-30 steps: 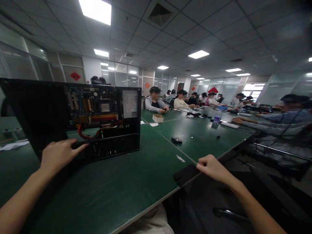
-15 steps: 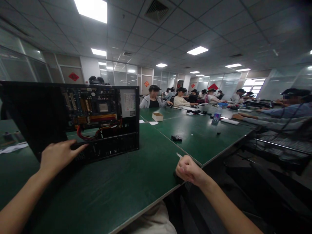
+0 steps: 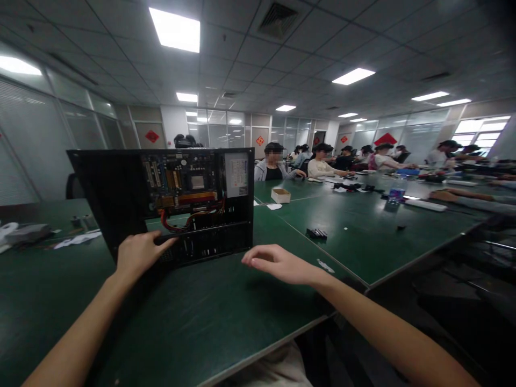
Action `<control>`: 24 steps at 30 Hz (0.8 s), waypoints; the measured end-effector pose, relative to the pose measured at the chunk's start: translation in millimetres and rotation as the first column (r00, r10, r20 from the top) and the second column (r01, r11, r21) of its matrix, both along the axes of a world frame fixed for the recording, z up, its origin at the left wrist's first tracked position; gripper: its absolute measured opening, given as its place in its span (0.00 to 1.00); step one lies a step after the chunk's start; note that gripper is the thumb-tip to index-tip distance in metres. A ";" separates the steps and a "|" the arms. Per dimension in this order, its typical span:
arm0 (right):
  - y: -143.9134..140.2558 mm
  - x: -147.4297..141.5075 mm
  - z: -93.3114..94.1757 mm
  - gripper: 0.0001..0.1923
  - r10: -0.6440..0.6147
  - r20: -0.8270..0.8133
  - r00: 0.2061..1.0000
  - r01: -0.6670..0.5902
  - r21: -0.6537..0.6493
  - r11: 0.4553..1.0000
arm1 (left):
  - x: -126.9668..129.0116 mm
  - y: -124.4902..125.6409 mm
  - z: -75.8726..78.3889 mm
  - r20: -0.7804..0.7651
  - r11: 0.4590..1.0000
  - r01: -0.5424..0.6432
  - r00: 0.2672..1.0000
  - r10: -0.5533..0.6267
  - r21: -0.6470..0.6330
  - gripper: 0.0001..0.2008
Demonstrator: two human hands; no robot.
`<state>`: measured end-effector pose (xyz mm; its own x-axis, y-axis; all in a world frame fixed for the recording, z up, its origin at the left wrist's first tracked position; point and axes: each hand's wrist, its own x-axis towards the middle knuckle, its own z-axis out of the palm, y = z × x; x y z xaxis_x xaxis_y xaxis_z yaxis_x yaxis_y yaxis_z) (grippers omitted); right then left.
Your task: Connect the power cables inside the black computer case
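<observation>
While the left hand rests with its fingers laid along the lower front rail of the open black metal computer case, gripping nothing that can be made out, the right hand hovers loosely open and empty just above the dark green tabletop, a little to the right of the case. Inside the case, just beyond the left hand, lie red cables and a green motherboard. Farther off, beyond the right hand, a small black ribbed part lies on the tabletop, then a small cardboard box, with seated people at the far end.
</observation>
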<state>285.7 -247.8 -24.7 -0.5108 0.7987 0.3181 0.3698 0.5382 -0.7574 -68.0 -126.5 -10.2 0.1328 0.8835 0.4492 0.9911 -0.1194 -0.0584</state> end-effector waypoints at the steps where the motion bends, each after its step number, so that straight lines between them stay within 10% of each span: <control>1: 9.4 -10.1 3.0 0.13 -0.033 0.091 0.995 0.017 0.170 0.985 | -0.3 0.3 -0.3 0.005 1.000 0.001 1.000 -0.001 0.002 0.38; 4: 44.0 -36.8 9.6 0.13 -0.184 0.337 0.923 -0.077 0.633 0.770 | -0.2 -0.2 -0.6 -0.005 1.000 0.001 1.000 -0.001 0.000 0.38; 8: 100.5 -60.2 16.5 0.19 -0.346 0.398 0.849 -0.138 0.801 0.583 | -0.8 -2.7 0.6 -0.026 1.000 0.011 1.000 -0.011 -0.008 0.36; 15: 156.0 -72.7 10.3 0.31 -0.415 0.555 0.721 0.084 0.525 0.847 | -3.6 -3.9 2.9 -0.013 0.999 0.029 0.999 -0.029 -0.030 0.38; 24: 158.0 -100.3 18.3 0.30 -0.188 0.451 0.872 -0.141 0.600 0.787 | -0.5 -5.2 -1.3 -0.039 1.000 0.017 0.999 -0.016 0.026 0.35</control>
